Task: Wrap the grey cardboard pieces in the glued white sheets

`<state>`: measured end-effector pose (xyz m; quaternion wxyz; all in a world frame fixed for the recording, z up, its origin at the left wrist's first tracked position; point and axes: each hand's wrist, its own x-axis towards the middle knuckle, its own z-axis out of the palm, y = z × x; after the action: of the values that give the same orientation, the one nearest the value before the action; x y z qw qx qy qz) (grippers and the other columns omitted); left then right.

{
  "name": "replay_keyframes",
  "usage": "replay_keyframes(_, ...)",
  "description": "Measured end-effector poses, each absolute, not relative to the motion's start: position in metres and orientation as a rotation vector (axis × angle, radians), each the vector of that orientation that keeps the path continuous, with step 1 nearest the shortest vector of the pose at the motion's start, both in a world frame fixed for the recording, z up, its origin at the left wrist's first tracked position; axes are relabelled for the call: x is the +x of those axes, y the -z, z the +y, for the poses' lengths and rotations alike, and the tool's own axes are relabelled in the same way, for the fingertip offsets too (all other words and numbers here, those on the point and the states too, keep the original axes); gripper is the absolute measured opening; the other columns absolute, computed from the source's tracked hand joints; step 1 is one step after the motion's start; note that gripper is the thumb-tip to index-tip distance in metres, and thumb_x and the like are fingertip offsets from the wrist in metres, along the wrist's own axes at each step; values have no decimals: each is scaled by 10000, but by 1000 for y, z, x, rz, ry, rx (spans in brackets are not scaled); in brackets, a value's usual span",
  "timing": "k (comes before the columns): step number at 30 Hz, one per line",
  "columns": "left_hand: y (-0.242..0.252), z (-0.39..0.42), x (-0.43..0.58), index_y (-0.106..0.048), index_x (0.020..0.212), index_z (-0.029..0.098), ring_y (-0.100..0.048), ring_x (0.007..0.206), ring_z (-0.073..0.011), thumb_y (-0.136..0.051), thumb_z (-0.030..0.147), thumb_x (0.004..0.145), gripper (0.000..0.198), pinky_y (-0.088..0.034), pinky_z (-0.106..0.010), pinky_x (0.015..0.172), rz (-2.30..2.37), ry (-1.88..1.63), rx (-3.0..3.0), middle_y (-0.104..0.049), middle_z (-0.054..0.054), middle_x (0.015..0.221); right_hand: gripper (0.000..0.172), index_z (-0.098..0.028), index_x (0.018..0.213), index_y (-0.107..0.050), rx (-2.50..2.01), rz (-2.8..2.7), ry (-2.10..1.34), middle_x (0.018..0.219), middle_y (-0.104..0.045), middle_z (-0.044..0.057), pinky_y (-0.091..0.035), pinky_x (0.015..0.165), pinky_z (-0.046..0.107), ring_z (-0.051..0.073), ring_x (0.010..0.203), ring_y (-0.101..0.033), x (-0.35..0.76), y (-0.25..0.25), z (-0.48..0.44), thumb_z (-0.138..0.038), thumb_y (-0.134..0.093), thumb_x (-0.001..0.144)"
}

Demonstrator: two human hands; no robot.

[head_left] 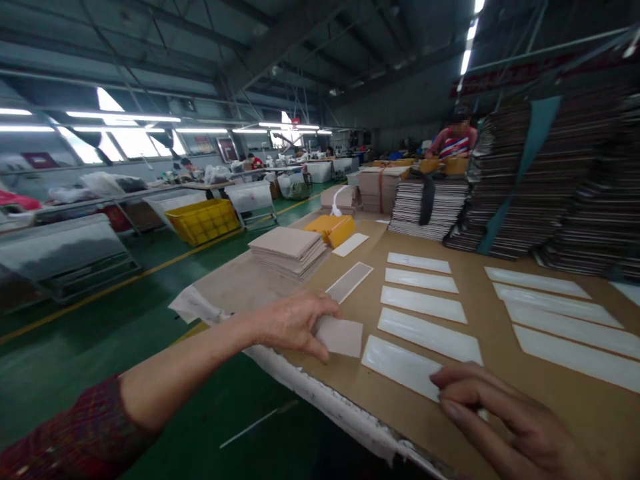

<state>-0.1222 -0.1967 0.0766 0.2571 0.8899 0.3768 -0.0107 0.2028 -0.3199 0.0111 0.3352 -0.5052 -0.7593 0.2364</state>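
In the head view, the left hand (293, 325) is grasping a gray card (344, 337) just below the middle of the frame, above the brown table (373, 395). At the lower right, the right hand (510, 420) is curling its fingers over the end of a white strip (400, 365); I cannot tell whether it is pinching anything. A stack of gray sheets (287, 244) is sitting near the centre, beside a yellow bundle (336, 230).

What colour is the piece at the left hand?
The piece is pale greyish-pink, in the head view.
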Motion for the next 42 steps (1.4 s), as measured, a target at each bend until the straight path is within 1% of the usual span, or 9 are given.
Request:
replay_keyframes(1,-76,-201,-106,-649,1104,219,-627,956,-228,-836,473,688,522,-440,-283,777,966,16,2366,-680,-38,1046,139,-310,971,-717,-1277,-2016,-548,1193,-694,19,-583,883,244,203,1076,-675,192,-19,-322,-373,-601,928)
replay_keyframes(5,-76,-223,-45,-656,1145,259,-652,902,-203,-846,448,686,532,-457,-265,756,680,-31,2210,-707,-9,1017,477,-216,1311,-595,-1207,-2200,-333,1402,-578,107,-536,1024,414,279,1267,-561,173,-33,-331,-257,-700,848)
replay_keyframes(9,-73,-237,-7,-658,1118,268,-652,953,-222,-871,406,644,537,-475,-278,780,673,-33,2214,-700,-2,1040,433,-155,1256,-631,-1311,-2257,-244,1316,-636,148,-586,947,380,276,1171,-628,194,-33,-346,-142,-671,825)
replay_keyframes(14,-67,-233,17,-623,1248,278,-632,1052,-269,-827,398,718,580,-468,-356,912,529,-80,2403,-676,-65,1154,412,-196,1275,-642,-1464,-2178,-22,1281,-670,103,-575,967,368,261,1153,-648,260,-29,-376,-210,-649,863)
replay_keyframes(22,-61,-233,99,-691,1129,216,-649,897,-238,-816,433,717,482,-463,-298,739,298,-38,2467,-694,-59,1000,462,-217,1314,-641,-1603,-2081,38,1251,-689,83,-599,911,357,261,1088,-689,312,-17,-402,-338,-667,870)
replay_keyframes(26,-49,-225,132,-692,1149,224,-643,924,-248,-828,513,670,576,-480,-317,783,292,-86,2358,-697,-64,1027,391,-261,1220,-713,-1754,-1870,-145,1188,-721,59,-587,933,380,276,1067,-697,331,-22,-405,-376,-684,847)
replay_keyframes(31,-39,-208,149,-539,1362,228,-656,979,-228,-855,425,623,827,-515,-320,798,553,-157,1902,-629,-110,1287,453,-301,1150,-752,-1890,-1203,-826,1191,-721,63,-579,928,367,302,1078,-690,366,-20,-418,-599,-658,821)
replay_keyframes(35,-26,-200,158,-593,1269,189,-665,965,-205,-779,384,684,644,-520,-307,794,611,-162,1707,-633,-118,1282,558,-237,1132,-753,-1697,-758,-1105,1145,-736,111,-526,1006,396,303,1082,-685,376,-2,-424,-662,-685,777)
replay_keyframes(42,5,-170,188,-672,1078,170,-672,1002,-253,-689,256,764,325,-512,-312,825,1045,-110,2158,-710,-95,1094,638,-179,1210,-644,-1683,-577,-716,1135,-732,110,-515,1016,403,275,1054,-688,414,5,-369,-618,-728,755)
